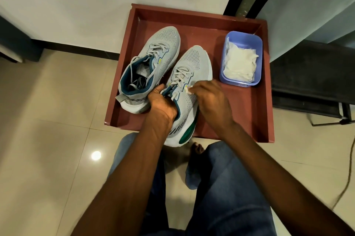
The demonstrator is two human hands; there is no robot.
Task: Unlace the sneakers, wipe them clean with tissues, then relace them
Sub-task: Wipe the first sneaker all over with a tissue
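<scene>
Two grey mesh sneakers with white soles lie in a red-brown tray (pixel 255 112). The left sneaker (pixel 153 59) rests on the tray floor, laced, its lace ends tucked inside. The right sneaker (pixel 194 63) is tilted, its heel with a green patch over the tray's near rim. My left hand (pixel 162 101) grips this sneaker at its collar, fingers inside the opening. My right hand (pixel 209 97) presses a small white tissue (pixel 189 89) against the sneaker's side beside the laces. Most of the tissue is hidden under the fingers.
A purple plastic tub (pixel 258 43) of white tissues stands in the tray's far right corner. The tray sits on a glossy tiled floor against a white wall. A dark folding stand (pixel 311 86) is at the right. My jeans-clad knees and a bare foot are below the tray.
</scene>
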